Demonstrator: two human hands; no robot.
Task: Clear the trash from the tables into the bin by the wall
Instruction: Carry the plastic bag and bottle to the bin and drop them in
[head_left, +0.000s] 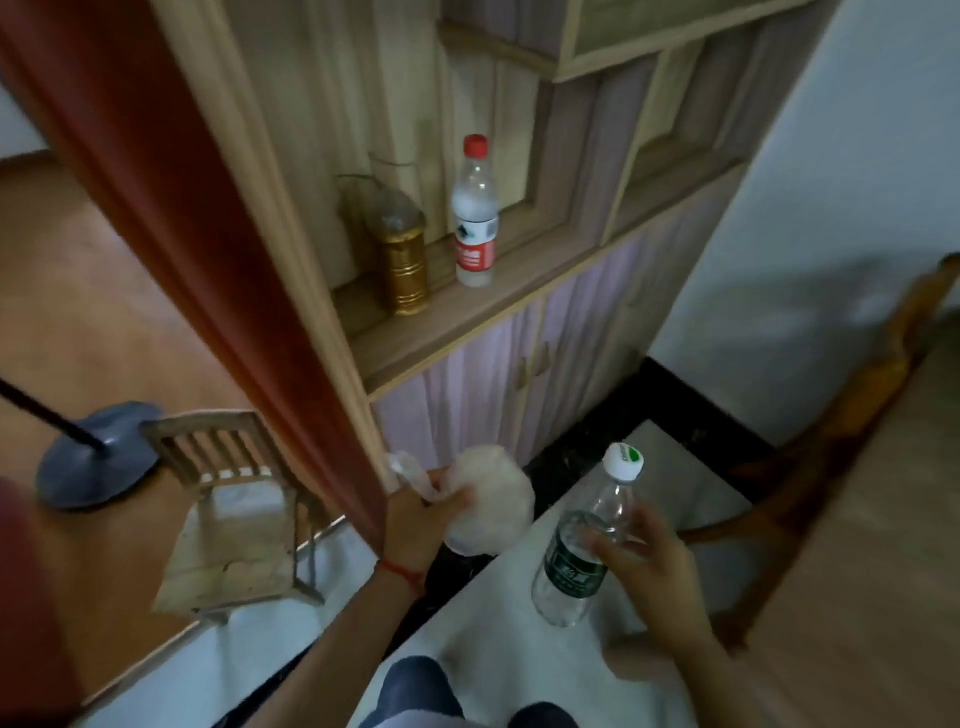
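My left hand (422, 512) grips a crumpled white plastic bag (491, 496), held low at the frame's centre in front of the cabinet. My right hand (647, 564) holds a clear plastic bottle (584, 540) with a white cap and a dark green label, tilted, just right of the bag. A second bottle (475, 215) with a red cap and red label stands upright on the wooden cabinet shelf (452, 317). No bin shows in this view.
A gold-coloured jar (402, 260) stands beside the red-capped bottle. A red-brown door frame (171, 228) runs diagonally at left. A small wooden chair (234, 512) and a lamp base (96, 454) are at lower left. A wooden chair (852, 415) stands at right.
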